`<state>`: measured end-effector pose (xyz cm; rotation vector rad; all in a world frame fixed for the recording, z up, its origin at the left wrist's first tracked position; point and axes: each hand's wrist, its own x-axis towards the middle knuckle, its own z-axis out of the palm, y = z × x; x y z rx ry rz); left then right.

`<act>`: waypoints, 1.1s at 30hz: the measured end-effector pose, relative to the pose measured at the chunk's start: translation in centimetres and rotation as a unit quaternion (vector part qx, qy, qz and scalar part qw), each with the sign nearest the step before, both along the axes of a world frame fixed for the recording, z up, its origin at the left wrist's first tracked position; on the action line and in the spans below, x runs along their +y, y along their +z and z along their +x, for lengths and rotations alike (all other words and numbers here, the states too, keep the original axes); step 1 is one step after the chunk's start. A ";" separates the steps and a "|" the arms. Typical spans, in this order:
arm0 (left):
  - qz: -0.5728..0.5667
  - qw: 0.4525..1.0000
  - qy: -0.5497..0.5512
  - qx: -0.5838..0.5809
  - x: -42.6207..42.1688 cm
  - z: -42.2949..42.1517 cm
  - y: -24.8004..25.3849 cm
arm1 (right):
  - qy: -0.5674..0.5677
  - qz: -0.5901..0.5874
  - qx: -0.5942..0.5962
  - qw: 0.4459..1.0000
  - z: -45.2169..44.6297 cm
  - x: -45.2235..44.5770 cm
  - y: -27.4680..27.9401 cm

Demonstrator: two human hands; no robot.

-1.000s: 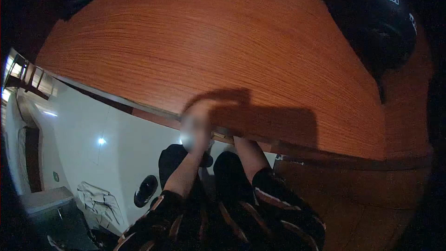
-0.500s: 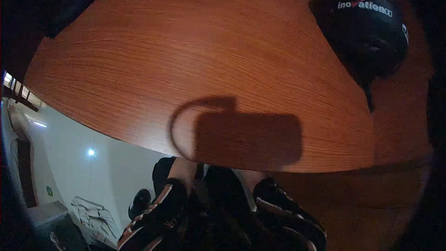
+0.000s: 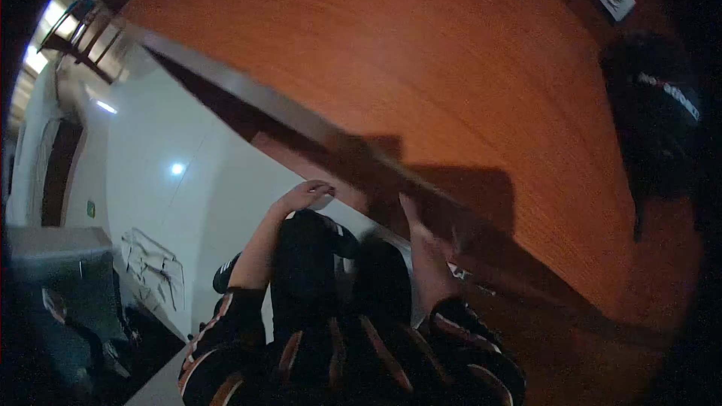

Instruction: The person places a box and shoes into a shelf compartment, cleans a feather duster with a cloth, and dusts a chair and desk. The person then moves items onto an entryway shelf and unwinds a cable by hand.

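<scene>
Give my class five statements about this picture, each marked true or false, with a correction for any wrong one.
1. A dark shadow falls on part of the wooden tabletop. True.
2. The left hand rests on top of the tabletop. False: it is off the tabletop, near the person's left knee.
3. The person's sleeves are dark with lighter stripes. True.
4. The pale cloth lies on the tabletop. False: it lies on the floor.
5. Whitish lettering shows on the dark item at the right of the view. True.
</scene>
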<state>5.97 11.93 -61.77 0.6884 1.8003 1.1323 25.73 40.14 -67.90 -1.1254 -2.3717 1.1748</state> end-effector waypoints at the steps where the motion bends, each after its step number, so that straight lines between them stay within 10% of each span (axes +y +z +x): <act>1: -0.007 0.993 0.111 -0.039 -4.0 0.3 -0.6 | 0.065 0.064 0.031 0.995 -1.6 -1.5 0.0; 4: -0.062 0.949 0.299 0.076 -20.0 3.2 -9.9 | 0.323 0.127 0.113 0.931 -2.9 -9.0 -0.1; 7: -0.316 0.908 0.188 0.201 -31.6 10.9 -12.9 | 0.457 0.019 -0.004 0.889 -1.0 -17.1 -1.3; 9: -0.363 0.896 0.134 0.217 -35.2 16.0 -12.9 | 0.518 0.178 -0.060 0.834 -0.3 -20.8 -4.0; 15: -0.298 0.870 0.280 0.275 -32.3 19.4 -9.9 | 0.471 0.315 -0.097 0.818 -1.5 -25.1 -5.9; 18: -0.377 0.810 -0.002 0.449 -30.6 18.4 -11.3 | 0.488 0.329 -0.158 0.793 -3.7 -26.1 -5.1; 27: -0.460 0.716 -0.132 0.508 -31.1 14.7 -18.6 | 0.404 0.290 -0.166 0.852 -5.4 -29.2 -7.7; 33: -0.415 0.792 -0.047 0.445 -32.3 12.2 -12.4 | 0.570 0.208 -0.093 0.789 -6.0 -31.9 -7.4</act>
